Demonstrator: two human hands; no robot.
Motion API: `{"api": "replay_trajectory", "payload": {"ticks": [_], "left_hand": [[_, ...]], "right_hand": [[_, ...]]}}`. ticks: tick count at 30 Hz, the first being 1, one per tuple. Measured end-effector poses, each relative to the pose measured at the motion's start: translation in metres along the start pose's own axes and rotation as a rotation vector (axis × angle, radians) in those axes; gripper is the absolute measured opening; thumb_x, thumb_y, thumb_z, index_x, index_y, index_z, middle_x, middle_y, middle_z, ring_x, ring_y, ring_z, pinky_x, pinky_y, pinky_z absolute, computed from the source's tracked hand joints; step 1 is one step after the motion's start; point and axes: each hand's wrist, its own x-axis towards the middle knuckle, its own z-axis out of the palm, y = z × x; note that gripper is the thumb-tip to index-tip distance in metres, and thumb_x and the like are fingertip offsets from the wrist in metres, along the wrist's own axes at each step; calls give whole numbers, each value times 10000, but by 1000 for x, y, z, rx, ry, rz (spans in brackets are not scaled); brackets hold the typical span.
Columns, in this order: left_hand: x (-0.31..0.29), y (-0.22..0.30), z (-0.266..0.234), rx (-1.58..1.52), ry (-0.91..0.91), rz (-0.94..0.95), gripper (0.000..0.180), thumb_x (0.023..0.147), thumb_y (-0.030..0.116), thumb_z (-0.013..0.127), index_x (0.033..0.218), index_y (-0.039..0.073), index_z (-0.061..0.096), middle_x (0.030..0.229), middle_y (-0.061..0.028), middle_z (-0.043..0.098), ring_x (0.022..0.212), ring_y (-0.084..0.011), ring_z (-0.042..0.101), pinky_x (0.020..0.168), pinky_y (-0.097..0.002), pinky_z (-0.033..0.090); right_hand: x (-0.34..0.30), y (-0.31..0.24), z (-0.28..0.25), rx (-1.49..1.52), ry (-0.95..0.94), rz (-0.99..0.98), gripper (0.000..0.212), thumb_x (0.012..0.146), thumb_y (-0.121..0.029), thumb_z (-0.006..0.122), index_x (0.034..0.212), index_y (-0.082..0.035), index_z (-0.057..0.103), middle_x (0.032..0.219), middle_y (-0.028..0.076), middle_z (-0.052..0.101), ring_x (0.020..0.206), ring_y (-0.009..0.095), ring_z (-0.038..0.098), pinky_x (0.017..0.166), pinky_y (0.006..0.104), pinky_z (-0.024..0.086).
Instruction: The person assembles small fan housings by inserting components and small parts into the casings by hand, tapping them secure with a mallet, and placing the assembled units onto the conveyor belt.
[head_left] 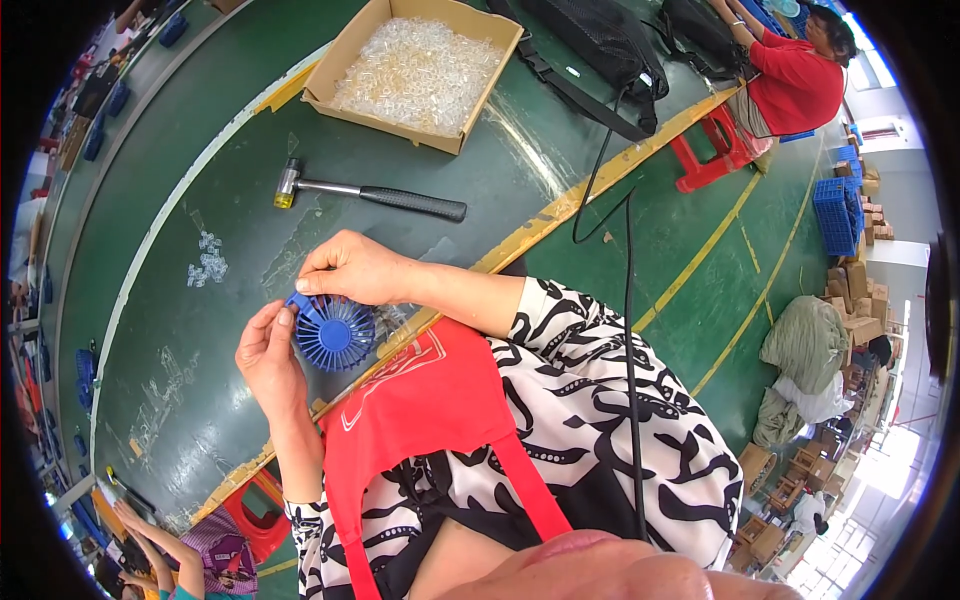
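Note:
A small blue fan (pixel 335 335) with a round, slatted cage is between my hands at the table's near edge. My left hand (pixel 270 358) pinches the fan's blue neck or base part from the left, thumb against the fingers. My right hand (pixel 352 268) is closed over the top of that same part, fingertips near its end. What lies under the fingertips is too small to tell. Beyond my hands lies a hammer (pixel 330 187) with a metal head, a yellow face and a black grip. To the left sits a little pile of clear plastic pieces (pixel 208 262).
A cardboard box (pixel 312 88) full of small clear parts stands farther back on the green table (pixel 235 150). Black bags (pixel 600 50) lie right of it, and a black cable (pixel 630 300) hangs down. A person in red (pixel 800 88) sits at the right; another person's hands (pixel 135 525) show lower left.

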Motion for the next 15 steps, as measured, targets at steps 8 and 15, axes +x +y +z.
{"api": "replay_trajectory", "payload": {"ticks": [8,15], "left_hand": [[-2,1,3,235,8,108,191,890,-17,636,1074,-53,669,996,-98,690,900,-124,631,836,-239,492],[6,-4,0,-25,-32,-148,232,931,17,588,1142,-68,633,1055,-111,677,935,-146,636,861,-260,499]], "right_hand": [[5,-1,2,-265,1,-208,205,874,-195,663,907,5,698,740,86,684,675,116,610,645,292,492],[9,6,6,-325,25,-301,188,831,-183,661,827,3,690,667,133,652,587,193,615,560,337,469]]}}
